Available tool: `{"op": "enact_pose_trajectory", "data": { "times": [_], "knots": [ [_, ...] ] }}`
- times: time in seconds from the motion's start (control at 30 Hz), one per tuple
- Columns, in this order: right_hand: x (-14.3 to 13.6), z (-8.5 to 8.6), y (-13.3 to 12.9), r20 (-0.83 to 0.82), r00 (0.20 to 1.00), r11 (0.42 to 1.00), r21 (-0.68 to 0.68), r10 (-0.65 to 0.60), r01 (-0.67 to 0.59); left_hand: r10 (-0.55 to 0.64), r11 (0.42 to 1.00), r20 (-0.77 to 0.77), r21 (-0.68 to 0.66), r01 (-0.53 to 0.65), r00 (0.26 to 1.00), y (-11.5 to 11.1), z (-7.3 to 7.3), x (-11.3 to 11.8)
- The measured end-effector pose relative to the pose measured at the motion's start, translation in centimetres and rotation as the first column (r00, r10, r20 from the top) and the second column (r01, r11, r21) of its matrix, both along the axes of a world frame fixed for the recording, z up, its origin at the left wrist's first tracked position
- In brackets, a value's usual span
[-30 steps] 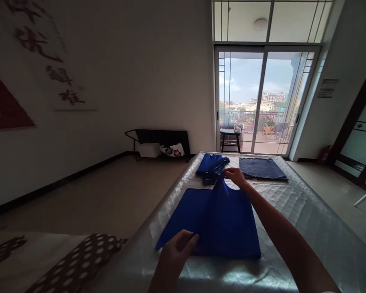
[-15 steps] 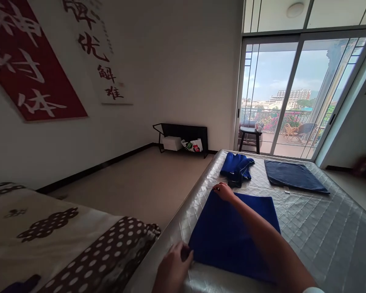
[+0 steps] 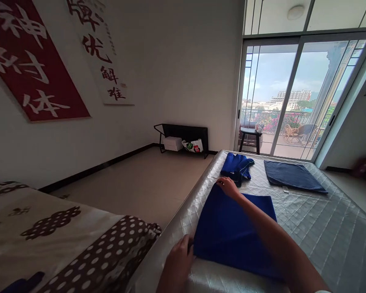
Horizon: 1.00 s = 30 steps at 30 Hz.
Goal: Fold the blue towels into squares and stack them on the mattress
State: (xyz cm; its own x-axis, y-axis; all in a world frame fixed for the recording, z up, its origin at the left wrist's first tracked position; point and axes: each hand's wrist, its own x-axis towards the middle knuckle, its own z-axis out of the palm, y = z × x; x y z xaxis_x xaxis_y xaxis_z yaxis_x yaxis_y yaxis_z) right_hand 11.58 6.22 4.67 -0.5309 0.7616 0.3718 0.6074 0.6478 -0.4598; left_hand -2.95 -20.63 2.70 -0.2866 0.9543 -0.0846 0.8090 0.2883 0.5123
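Okay, my left hand (image 3: 179, 257) and right hand (image 3: 227, 187) each pinch a corner of the blue cloth (image 3: 232, 232). It lies on the quilted mattress (image 3: 308, 219).

Silvery quilted mattress (image 3: 317, 228), blue cloth (image 3: 228, 232), crumpled blue garment (image 3: 234, 163), flat dark-blue cloth (image 3: 293, 175) on top

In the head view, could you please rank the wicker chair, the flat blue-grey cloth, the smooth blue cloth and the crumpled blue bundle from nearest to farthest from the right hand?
1. Smooth blue cloth: in the right hand.
2. Crumpled blue bundle: just beyond.
3. Flat blue-grey cloth: right side of mattress.
4. Wicker chair: outside.
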Motion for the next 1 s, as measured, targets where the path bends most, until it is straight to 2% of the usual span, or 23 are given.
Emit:
{"op": "enact_pose_trajectory", "data": {
  "times": [0.1,0.2,0.27,0.33,0.43,0.6,0.67,0.73,0.83,1.0],
  "knots": [
    [3.0,3.1,-1.2,-0.067,0.998,0.998,0.056,0.004,0.0,-0.043,0.998,-0.03,0.044,0.045,0.999,-0.2,0.8,0.2],
    [7.6,6.2,-3.2,-0.186,0.982,0.991,0.13,0.019,0.005,-0.073,0.986,-0.186,0.138,0.099,0.98,-0.8,1.3,0.3],
    [11.1,8.2,-5.0,-0.275,0.961,0.986,0.168,0.031,0.016,-0.087,0.956,-0.308,0.241,0.166,0.947,-1.6,1.8,0.6],
    [14.5,10.2,-7.0,-0.344,0.938,0.982,0.185,0.028,0.039,-0.082,0.899,-0.418,0.362,0.249,0.905,-2.5,2.8,1.2],
    [19.0,13.3,-10.1,-0.442,0.897,0.973,0.207,-0.003,0.105,-0.028,0.769,-0.578,0.509,0.387,0.816,-3.6,6.0,2.5],
    [24.3,18.1,-14.6,-0.629,0.772,0.919,0.245,-0.093,0.31,0.158,0.521,-0.748,0.618,0.589,0.645,-3.4,14.9,4.7],
    [26.0,19.4,-16.0,-0.675,0.73,0.897,0.253,-0.106,0.364,0.179,0.437,-0.768,0.623,0.649,0.616,-3.0,18.2,5.3],
    [27.5,20.2,-17.3,-0.703,0.702,0.878,0.258,-0.116,0.403,0.156,0.366,-0.78,0.615,0.698,0.606,-2.6,20.7,5.8],
    [29.4,20.9,-19.2,-0.723,0.678,0.852,0.264,-0.135,0.451,0.088,0.327,-0.801,0.585,0.742,0.592,-2.4,22.9,6.3],
    [31.5,21.4,-22.7,-0.736,0.663,0.816,0.297,-0.136,0.497,-0.094,0.262,-0.804,0.549,0.793,0.587,-1.6,23.8,6.6]
  ]
}}
